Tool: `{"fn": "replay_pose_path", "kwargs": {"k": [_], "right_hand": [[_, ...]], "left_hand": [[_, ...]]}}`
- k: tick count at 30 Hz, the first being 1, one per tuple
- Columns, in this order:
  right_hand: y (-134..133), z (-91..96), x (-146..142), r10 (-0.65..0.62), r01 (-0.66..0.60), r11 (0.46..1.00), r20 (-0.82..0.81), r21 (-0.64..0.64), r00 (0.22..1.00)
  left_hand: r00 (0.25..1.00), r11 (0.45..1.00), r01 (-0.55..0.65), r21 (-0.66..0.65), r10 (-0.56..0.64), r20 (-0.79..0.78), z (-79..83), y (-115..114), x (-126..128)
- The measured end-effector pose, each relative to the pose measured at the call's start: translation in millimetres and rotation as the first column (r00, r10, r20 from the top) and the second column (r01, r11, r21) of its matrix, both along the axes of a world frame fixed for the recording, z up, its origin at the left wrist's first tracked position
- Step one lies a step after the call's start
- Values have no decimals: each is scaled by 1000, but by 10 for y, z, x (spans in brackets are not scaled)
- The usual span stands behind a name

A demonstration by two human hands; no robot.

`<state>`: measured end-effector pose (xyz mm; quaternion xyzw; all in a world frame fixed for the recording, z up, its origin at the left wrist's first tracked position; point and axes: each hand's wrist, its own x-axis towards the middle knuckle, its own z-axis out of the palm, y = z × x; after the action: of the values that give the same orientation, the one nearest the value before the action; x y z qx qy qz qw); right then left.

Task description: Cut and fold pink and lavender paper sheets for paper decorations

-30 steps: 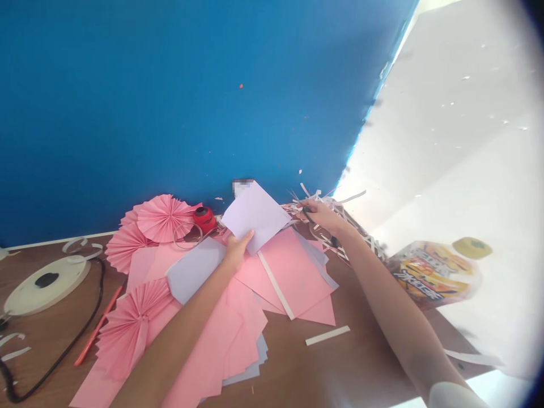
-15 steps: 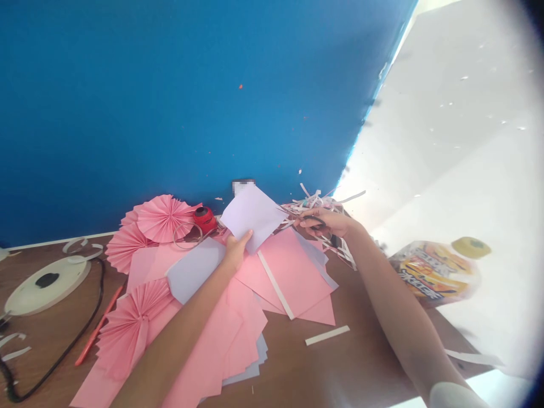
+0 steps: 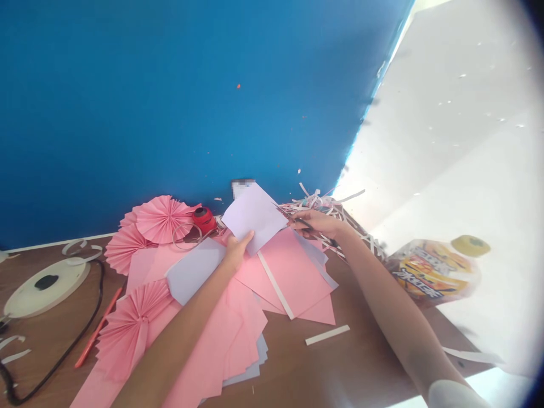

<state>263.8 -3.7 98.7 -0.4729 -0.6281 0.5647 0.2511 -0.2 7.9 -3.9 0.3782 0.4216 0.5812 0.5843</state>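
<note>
My left hand pinches the lower edge of a pale lilac sheet of paper, thumb on top, and holds it tilted above the pink sheets. In my right hand is a pair of dark-handled scissors, fingers wrapped round the handles. The scissor blades reach the right corner of the lilac sheet; whether they are closed on it is too small to tell. Underneath lie fanned pink sheets with a narrow white strip across them.
Pleated pink paper fans and a red round object stand by the blue wall. Paper shreds pile up behind my right hand. A pale oval device with a black cable and a red pen lie left. A yellow-capped bottle is right.
My right hand has moved left with the scissors, bringing the blades onto the lilac sheet's right corner. My left hand and the sheet have barely shifted.
</note>
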Motion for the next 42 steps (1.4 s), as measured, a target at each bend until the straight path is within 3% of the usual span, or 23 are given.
{"fn": "replay_pose_path", "kwargs": {"k": [5,13,28,42], "right_hand": [[14,-43,-55,-9,7,999,-33,-49,999],[50,-119,-114,-58,58,998,-55,-4,997],[79,-201,-233,-73,87,990,-121,110,990],[73,-203,-234,-119,130,986,-114,101,986]], "left_hand": [[999,1000,22,3,-22,-50,5,-11,-4],[989,999,31,14,-29,-146,8,-47,3],[987,998,47,47,-39,-153,17,-51,-1],[989,1000,22,-1,-22,-145,56,-60,6]]}}
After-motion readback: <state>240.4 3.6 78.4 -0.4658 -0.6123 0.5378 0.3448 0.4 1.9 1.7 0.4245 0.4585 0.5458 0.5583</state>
